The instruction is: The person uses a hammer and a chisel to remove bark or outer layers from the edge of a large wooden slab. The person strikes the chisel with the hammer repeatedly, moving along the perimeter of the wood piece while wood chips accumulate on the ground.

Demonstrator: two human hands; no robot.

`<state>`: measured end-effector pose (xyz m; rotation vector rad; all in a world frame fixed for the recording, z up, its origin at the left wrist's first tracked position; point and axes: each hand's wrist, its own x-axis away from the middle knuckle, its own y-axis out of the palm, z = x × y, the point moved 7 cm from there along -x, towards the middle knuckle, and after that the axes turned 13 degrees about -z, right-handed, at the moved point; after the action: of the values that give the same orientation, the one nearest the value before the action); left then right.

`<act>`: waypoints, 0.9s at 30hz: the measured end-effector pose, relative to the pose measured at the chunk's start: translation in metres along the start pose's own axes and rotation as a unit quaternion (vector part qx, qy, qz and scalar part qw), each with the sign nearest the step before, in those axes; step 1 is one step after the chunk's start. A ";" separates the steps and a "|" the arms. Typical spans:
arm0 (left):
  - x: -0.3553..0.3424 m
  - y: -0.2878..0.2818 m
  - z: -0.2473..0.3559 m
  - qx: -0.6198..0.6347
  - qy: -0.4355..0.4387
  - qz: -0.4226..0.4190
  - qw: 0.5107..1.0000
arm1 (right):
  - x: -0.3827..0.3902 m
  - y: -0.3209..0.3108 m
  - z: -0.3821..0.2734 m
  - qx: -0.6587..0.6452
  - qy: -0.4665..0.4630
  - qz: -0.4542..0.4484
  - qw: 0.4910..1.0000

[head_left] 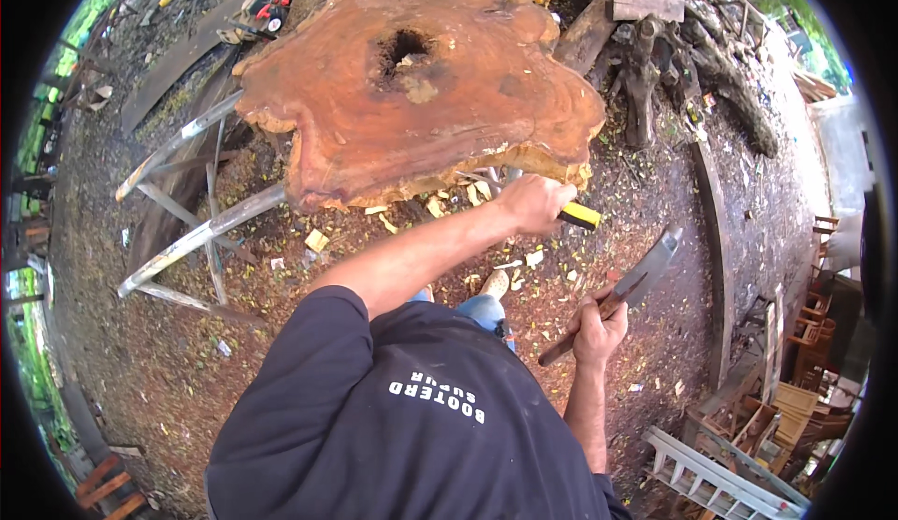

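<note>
so, your left hand (535, 204) grips the yellow-handled tool (581, 215) by the wooden slab (468, 99), right hand (600, 330) the hatchet-like tool (647, 269); probably best to strike square, knuckles clear.

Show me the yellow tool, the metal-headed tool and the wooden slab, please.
Yellow tool (581, 215): head view, its yellow end.
Metal-headed tool (653, 263): head view, the metal head.
Wooden slab (440, 127): head view, its top face.

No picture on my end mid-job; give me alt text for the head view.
A person's left hand grips a yellow-and-black handle by the near edge of a large reddish wood slab, while the right hand holds a wooden-handled metal tool away from it. Wood chips lie below; a metal frame stands to the left.
</note>
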<state>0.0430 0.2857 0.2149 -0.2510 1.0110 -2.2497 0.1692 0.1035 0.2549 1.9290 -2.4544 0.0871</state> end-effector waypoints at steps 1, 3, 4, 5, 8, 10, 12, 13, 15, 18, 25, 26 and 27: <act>-0.005 0.001 0.000 -0.004 0.000 -0.005 1.000 | 0.000 -0.003 0.001 -0.023 0.013 0.016 1.000; -0.014 0.008 -0.005 -0.035 -0.044 -0.053 0.997 | -0.001 -0.016 0.008 -0.052 0.027 0.034 0.998; -0.016 0.009 -0.007 -0.032 -0.046 -0.046 0.997 | -0.002 -0.025 0.015 -0.049 0.038 0.019 0.998; -0.018 0.012 -0.010 -0.035 -0.047 -0.050 0.997 | -0.003 -0.031 0.022 -0.045 0.049 0.004 0.998; -0.021 0.015 -0.019 -0.056 -0.102 -0.093 0.989 | -0.006 -0.043 0.027 -0.054 0.042 0.003 0.998; -0.019 0.010 -0.019 -0.062 -0.101 -0.090 0.989 | -0.009 -0.048 0.025 -0.054 0.036 0.003 0.998; -0.019 0.008 -0.019 -0.067 -0.099 -0.084 0.989 | -0.012 -0.050 0.026 -0.049 0.044 -0.004 0.998; -0.019 0.007 -0.019 -0.069 -0.097 -0.081 0.990 | -0.013 -0.051 0.025 -0.050 0.043 -0.006 0.998; -0.019 0.007 -0.019 -0.071 -0.096 -0.076 0.990 | -0.018 -0.050 0.023 -0.038 0.028 -0.022 0.999; -0.023 0.008 -0.019 -0.058 -0.107 -0.091 0.988 | -0.022 -0.052 0.026 -0.023 0.015 -0.025 0.999; -0.029 0.018 -0.031 -0.067 -0.140 -0.117 0.981 | -0.047 -0.063 0.054 -0.104 0.058 0.011 0.993; -0.030 0.022 -0.034 -0.069 -0.147 -0.128 0.978 | -0.052 -0.065 0.061 -0.138 0.081 0.013 0.987; -0.030 0.024 -0.036 -0.069 -0.147 -0.128 0.978 | -0.056 -0.063 0.068 -0.172 0.103 0.015 0.980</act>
<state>0.0629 0.3150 0.1758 -0.7918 1.0210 -2.2774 0.2454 0.1390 0.1865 1.6497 -2.1933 -0.1226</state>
